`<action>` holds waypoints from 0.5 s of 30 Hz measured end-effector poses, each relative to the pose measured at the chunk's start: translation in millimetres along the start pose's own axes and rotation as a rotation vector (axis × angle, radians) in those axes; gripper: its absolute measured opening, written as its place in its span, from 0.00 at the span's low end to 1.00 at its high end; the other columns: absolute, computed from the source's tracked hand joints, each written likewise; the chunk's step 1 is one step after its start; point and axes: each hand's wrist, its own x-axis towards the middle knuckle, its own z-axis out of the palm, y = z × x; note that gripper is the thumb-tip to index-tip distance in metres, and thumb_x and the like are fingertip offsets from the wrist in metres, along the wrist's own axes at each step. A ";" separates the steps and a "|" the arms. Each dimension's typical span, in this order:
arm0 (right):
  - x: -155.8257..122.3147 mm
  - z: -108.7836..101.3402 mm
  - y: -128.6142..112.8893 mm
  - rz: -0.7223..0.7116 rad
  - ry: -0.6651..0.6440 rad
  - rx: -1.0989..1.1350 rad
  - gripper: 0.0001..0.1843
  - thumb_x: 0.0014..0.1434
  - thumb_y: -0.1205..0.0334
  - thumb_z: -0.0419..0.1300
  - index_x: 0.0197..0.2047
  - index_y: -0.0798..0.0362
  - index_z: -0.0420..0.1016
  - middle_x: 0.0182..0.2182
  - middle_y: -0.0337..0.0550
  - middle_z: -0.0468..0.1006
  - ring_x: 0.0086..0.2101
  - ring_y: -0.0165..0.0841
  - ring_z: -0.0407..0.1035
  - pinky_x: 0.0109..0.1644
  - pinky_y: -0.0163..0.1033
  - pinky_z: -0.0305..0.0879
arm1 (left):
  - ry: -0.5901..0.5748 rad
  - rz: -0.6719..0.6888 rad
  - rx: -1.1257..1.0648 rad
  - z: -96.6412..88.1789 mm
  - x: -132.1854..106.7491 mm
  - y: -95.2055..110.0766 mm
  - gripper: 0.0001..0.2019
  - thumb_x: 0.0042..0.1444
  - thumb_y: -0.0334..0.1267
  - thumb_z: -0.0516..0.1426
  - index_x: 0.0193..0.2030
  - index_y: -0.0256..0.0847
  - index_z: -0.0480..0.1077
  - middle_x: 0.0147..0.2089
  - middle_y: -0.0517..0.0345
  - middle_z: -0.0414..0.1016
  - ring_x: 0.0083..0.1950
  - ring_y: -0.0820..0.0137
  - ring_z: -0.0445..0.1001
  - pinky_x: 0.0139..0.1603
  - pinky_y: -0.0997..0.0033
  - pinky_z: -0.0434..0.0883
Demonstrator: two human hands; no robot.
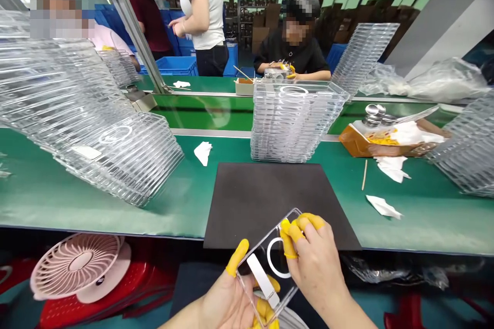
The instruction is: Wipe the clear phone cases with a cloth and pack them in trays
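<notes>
A clear phone case point(270, 267) with a white ring and a white strip is tilted in front of me, over the near edge of a black mat point(266, 187). My left hand point(237, 293) grips its lower left end, the thumb at the edge and other fingers underneath. My right hand point(314, 252) is closed at the upper right part of the case, its fingers bent against the surface. Whether those fingers also pinch something small is hidden. Yellow finger cots cover fingertips on both hands.
Stacks of clear cases stand left point(127, 159), beyond the mat point(293, 123) and right point(469, 149). An open brown box point(351, 144) holds yellow pieces and white tissue. White tissues point(203, 153) and a wooden stick point(364, 175) lie about. A pink fan point(83, 262) sits below. Co-workers are opposite.
</notes>
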 end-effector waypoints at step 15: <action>7.8 -7.3 -18.6 -0.149 -0.071 0.359 0.14 0.57 0.76 0.51 0.39 0.53 0.74 0.32 0.43 0.73 0.40 0.38 0.63 0.57 0.50 0.52 | -0.022 -0.018 -0.057 7.7 -0.3 8.9 0.40 0.56 0.70 0.47 0.51 0.28 0.70 0.38 0.40 0.79 0.37 0.61 0.78 0.39 0.68 0.71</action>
